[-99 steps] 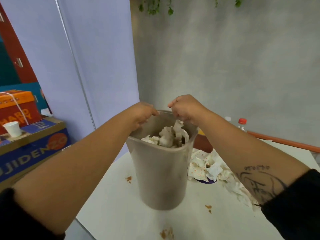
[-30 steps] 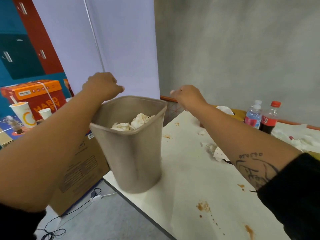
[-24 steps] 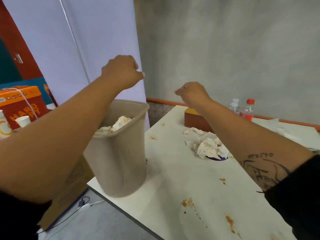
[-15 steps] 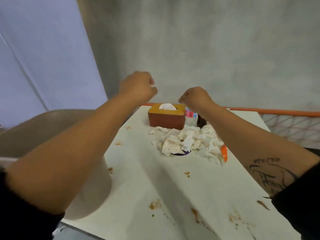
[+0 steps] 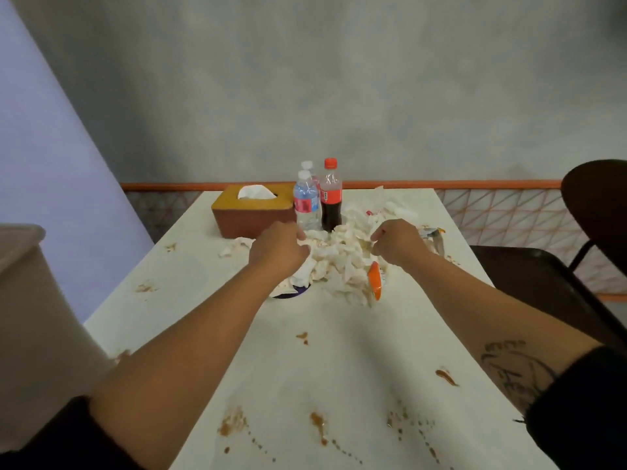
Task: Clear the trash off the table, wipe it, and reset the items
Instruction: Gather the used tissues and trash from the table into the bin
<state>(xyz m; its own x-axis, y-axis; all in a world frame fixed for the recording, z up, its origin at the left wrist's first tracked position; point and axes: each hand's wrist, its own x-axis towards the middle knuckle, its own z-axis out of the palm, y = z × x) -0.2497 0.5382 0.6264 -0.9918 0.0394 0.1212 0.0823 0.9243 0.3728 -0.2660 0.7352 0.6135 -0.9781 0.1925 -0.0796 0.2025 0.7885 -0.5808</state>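
Observation:
A heap of crumpled white napkins (image 5: 339, 262) lies mid-table on the stained white table (image 5: 339, 368). My left hand (image 5: 280, 251) sits at the heap's left edge with its fingers curled into the paper. My right hand (image 5: 395, 244) is at the heap's right edge, fingers and thumb curled on the napkins. An orange wrapper (image 5: 375, 279) sticks out of the heap, and a purple item (image 5: 291, 292) shows from under it. The beige trash bin (image 5: 34, 300) stands at the table's left edge, beside my left forearm.
Behind the heap stand a brown tissue box (image 5: 252, 212), a water bottle (image 5: 307, 201) and a cola bottle (image 5: 330, 195). Brown sauce stains (image 5: 317, 422) dot the near table. A dark chair (image 5: 576, 266) stands at the right side.
I set the bin down at the table's left edge and let go of its rim. Both hands moved forward and down from mid-air onto the napkin heap.

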